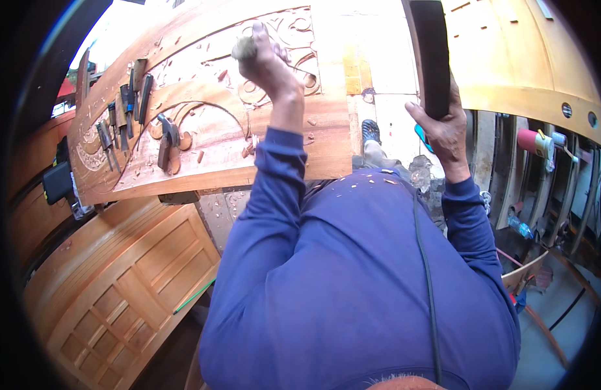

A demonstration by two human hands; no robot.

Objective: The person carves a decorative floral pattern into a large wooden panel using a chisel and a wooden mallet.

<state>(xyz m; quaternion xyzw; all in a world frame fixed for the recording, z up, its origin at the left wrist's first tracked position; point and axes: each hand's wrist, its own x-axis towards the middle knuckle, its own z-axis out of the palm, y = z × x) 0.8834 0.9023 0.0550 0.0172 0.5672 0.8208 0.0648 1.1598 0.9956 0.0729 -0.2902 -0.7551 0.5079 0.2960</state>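
My left hand (269, 68) is closed above the carved wooden panel (216, 172), around what looks like a chisel (244, 49). Only its rounded, greyish-green handle end shows; the blade is hidden. To the right, my right hand (445, 133) grips the lower end of a long dark wooden mallet (433, 62), which is raised close to the camera. Scrolls and curved lines are cut into the panel, and wood shavings are scattered over it. Several carving chisels (125, 107) lie at its left side, with a small hand plane (167, 140) nearer to me.
A panelled wooden door (141, 286) leans at the lower left. Another pale wooden panel (521, 58) lies at the upper right, above upright slats and a red cylindrical object (534, 142). A dark cord (425, 260) runs down my shirt.
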